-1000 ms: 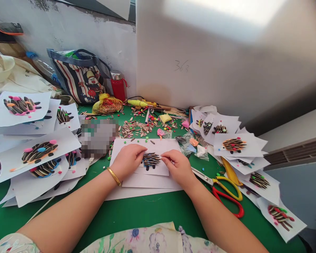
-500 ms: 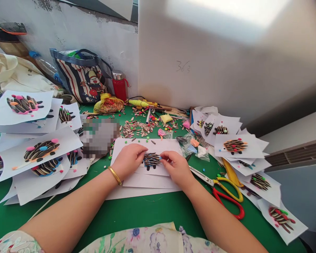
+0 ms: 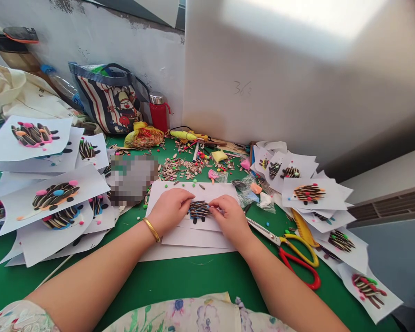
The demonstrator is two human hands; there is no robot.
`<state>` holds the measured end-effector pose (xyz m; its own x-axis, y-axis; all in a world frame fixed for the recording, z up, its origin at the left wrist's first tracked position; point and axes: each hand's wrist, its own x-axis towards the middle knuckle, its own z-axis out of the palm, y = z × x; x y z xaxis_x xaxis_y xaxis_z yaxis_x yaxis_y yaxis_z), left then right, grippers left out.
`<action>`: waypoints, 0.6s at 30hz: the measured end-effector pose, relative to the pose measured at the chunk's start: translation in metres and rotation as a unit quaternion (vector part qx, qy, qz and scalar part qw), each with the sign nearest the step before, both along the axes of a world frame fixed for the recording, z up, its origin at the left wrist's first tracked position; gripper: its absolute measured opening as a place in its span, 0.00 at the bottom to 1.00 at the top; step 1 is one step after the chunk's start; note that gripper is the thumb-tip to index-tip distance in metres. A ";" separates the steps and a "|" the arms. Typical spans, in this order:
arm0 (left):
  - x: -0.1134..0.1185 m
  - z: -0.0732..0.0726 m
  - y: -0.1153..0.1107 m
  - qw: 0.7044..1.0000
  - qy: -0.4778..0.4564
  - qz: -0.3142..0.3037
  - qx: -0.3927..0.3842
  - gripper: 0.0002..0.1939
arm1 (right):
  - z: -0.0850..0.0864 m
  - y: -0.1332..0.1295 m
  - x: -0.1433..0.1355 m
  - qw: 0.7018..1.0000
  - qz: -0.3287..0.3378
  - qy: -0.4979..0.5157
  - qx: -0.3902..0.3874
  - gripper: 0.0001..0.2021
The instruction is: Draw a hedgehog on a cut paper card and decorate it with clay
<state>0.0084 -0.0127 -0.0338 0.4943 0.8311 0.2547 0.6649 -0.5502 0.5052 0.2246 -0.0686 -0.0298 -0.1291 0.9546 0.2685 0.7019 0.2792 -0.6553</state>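
One dark seed figure [image 3: 199, 210] is lying on white paper [image 3: 183, 223] between the left hand [image 3: 171, 208] and right hand [image 3: 233, 221].
From here, the left grip is looking nearly closed by the figure's left edge, its hold hidden; the right is looking as narrow, a blue speck [image 3: 208, 207] showing at its fingertips, whether pinched I can't tell. Scissors [image 3: 278, 239] are lying nearby on the green surface [image 3: 193, 276].

Red flask [image 3: 158, 116] (silver-topped) just beside striped bag [image 3: 102, 99]; blue-capped bottle [image 3: 62, 84] between striped bag and cream bag [image 3: 24, 97]
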 end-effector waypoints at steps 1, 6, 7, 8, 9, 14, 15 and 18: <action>0.000 0.000 0.000 1.000 0.000 0.001 0.000 0.13 | 0.000 0.000 0.000 1.000 -0.004 -0.004 0.001 0.06; 0.001 0.001 -0.001 1.000 0.000 0.000 -0.002 0.13 | 0.000 0.001 0.000 1.000 -0.012 -0.012 -0.006 0.05; 0.001 0.001 -0.001 1.000 0.001 0.000 -0.002 0.13 | -0.001 0.001 0.000 1.000 -0.013 -0.013 -0.008 0.05; 0.001 0.002 -0.001 1.000 0.001 0.000 -0.002 0.13 | -0.001 0.001 0.000 1.000 -0.013 -0.014 -0.009 0.05; 0.001 0.002 -0.001 1.000 0.002 0.001 -0.002 0.13 | -0.001 0.002 -0.001 1.000 -0.013 -0.016 -0.011 0.05; 0.001 0.002 0.000 1.000 -0.001 0.000 -0.001 0.13 | -0.001 0.003 -0.002 1.000 -0.016 -0.024 -0.013 0.05; 0.001 0.001 0.000 1.000 -0.002 0.000 -0.001 0.13 | 0.000 0.003 -0.003 0.999 -0.016 -0.025 -0.012 0.05; 0.001 0.001 0.000 1.000 -0.005 -0.002 -0.001 0.13 | 0.001 0.003 -0.005 0.999 -0.020 -0.026 -0.010 0.05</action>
